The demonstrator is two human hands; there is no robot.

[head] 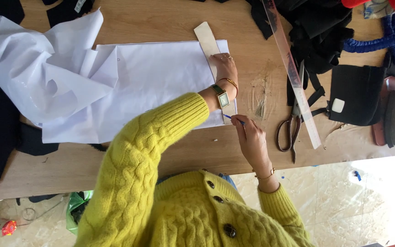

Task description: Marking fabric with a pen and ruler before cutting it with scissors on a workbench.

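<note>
A flat cream-coloured ruler strip [209,45] lies on a large white paper sheet [156,82] on the wooden worktop [248,27]. Its long axis runs from the far side of the worktop toward the near side, leaning slightly right as it comes nearer. The far end is rounded and reaches just past the sheet's far edge; the near part is hidden under the wrist and watch of the left hand [225,68].

The left hand lies flat on the strip, fingers spread and pressing down, grasping nothing. The right hand [251,137] is closed around a blue pen [232,119], whose tip points left toward the paper's right edge beside the strip's near end. Whether the tip touches the paper cannot be told.

To the right, well apart, a long clear ruler [293,75] lies diagonally with dark scissors [291,128] just beside it. Crumpled white paper [37,59] overlaps the sheet's left part. Black cloth [321,32] is cut off at the far edge, and a yellow knitted sleeve [152,146] covers the sheet's near edge.
</note>
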